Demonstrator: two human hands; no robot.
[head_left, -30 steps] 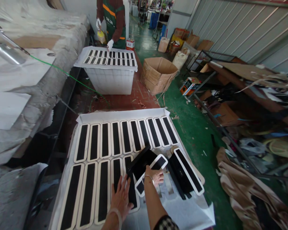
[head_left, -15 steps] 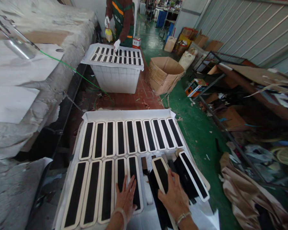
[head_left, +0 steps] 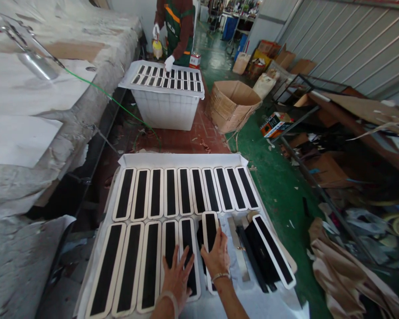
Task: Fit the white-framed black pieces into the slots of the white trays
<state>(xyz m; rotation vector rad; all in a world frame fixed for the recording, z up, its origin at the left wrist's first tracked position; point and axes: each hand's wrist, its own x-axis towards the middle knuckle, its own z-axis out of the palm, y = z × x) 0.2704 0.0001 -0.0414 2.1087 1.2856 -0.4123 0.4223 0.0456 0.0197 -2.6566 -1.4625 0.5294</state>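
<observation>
Held panel (head_left: 210,223) has swung nearly parallel to the rows and shifted left since the last frame, right hand (head_left: 217,257) with it. Biggest first: white sheet (head_left: 182,160) under the near work, then white bin (head_left: 166,110) beyond, with more panels on top and a co-worker's gloved hand (head_left: 169,63) over them. Cardboard box (head_left: 231,106) stands right of the bin. On the sheet: far row (head_left: 170,191), ten black-centred panels; near row (head_left: 149,261), five. Black pieces (head_left: 261,252) lie at the right, with slanted panel (head_left: 274,251) over them. Left hand (head_left: 177,274) spread wide on the near row's right end. Right hand narrow, gripping held panel by its long edges, just right of that row. Metal strip (head_left: 239,254) beside it.
</observation>
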